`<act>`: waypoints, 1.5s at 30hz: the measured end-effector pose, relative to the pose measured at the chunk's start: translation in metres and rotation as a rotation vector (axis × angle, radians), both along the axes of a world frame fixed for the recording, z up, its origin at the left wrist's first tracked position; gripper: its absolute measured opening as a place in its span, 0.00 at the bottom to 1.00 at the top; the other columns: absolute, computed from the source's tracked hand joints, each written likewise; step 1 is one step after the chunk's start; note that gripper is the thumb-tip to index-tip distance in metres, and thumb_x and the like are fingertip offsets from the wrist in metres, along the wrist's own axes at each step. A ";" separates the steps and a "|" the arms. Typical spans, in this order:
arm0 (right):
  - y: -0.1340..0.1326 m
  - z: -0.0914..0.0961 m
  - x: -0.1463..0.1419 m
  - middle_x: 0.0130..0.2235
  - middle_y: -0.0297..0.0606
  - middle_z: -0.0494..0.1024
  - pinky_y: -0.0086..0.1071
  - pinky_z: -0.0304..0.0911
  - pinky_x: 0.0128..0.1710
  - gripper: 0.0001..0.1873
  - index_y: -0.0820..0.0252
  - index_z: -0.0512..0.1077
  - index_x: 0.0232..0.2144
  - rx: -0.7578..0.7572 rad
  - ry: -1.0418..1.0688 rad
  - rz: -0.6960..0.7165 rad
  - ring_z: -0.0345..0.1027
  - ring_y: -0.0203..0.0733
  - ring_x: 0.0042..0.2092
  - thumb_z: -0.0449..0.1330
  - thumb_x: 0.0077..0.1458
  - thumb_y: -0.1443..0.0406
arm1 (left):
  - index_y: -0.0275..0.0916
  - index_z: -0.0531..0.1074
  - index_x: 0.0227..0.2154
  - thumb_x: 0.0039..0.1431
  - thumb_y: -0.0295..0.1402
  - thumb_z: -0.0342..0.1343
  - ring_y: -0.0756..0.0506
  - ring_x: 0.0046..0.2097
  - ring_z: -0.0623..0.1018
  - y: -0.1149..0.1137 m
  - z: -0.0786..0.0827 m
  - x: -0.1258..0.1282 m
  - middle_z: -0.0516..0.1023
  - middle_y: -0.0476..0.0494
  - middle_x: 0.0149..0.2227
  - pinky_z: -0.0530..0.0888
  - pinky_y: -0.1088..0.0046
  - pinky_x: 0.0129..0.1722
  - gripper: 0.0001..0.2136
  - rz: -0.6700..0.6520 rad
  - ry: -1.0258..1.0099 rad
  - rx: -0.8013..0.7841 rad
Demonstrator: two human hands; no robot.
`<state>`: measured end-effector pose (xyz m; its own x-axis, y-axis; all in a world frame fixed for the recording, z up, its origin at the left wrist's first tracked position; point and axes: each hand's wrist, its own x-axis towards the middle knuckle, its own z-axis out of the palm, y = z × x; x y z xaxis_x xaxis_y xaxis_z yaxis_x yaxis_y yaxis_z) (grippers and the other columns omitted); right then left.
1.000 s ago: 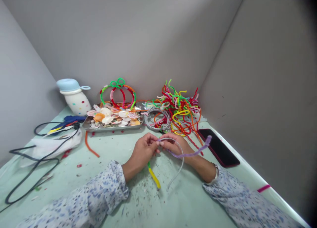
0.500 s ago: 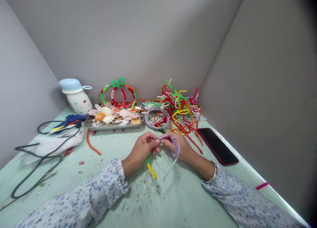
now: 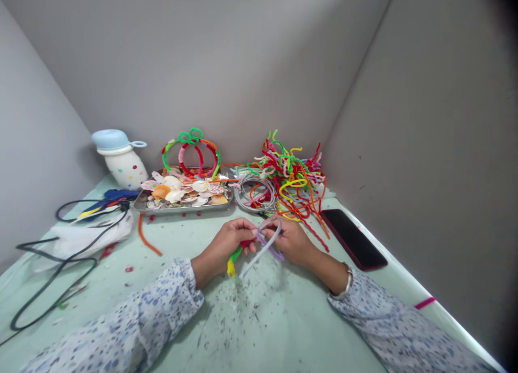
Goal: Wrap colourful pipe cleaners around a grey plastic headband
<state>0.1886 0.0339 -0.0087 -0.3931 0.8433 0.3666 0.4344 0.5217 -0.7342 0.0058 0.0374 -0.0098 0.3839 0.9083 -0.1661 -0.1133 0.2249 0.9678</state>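
Observation:
My left hand [image 3: 226,244] is closed on the top of a thin grey headband [image 3: 265,244], its covered end showing yellow, green and red below the fingers. My right hand [image 3: 292,239] pinches a purple pipe cleaner [image 3: 270,250] against the same headband. Both hands rest low over the pale green table [image 3: 259,319], close together. The band's bare grey leg slants down to the left between them.
Behind the hands lie a pile of coloured pipe cleaners [image 3: 293,181], a coil of grey headbands [image 3: 256,194], a metal tray of shells [image 3: 184,194] with wrapped hoops [image 3: 192,154], and a spotted white jug [image 3: 121,160]. A dark phone [image 3: 354,239] lies right; black cables [image 3: 56,259] and a glue gun [image 3: 107,199] left.
The purple pipe cleaner's long free end, stretched right a second ago, is now drawn in close round the headband. The headband has turned, its bare leg swinging left. Both hands stayed in place.

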 end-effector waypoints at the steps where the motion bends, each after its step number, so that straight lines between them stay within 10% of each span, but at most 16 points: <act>1: 0.000 -0.001 0.000 0.32 0.37 0.75 0.31 0.61 0.36 0.08 0.59 0.76 0.35 0.010 0.004 0.001 0.67 0.39 0.34 0.56 0.57 0.66 | 0.34 0.69 0.25 0.44 0.32 0.61 0.52 0.19 0.71 0.001 0.000 0.000 0.74 0.48 0.20 0.66 0.78 0.18 0.08 -0.010 -0.001 -0.011; 45: -0.005 -0.004 0.001 0.31 0.39 0.73 0.32 0.60 0.35 0.06 0.58 0.72 0.33 0.236 -0.045 0.068 0.65 0.40 0.34 0.55 0.58 0.66 | 0.34 0.71 0.24 0.45 0.26 0.60 0.55 0.18 0.70 0.003 0.001 -0.012 0.74 0.47 0.22 0.65 0.81 0.19 0.03 -0.243 -0.158 -0.196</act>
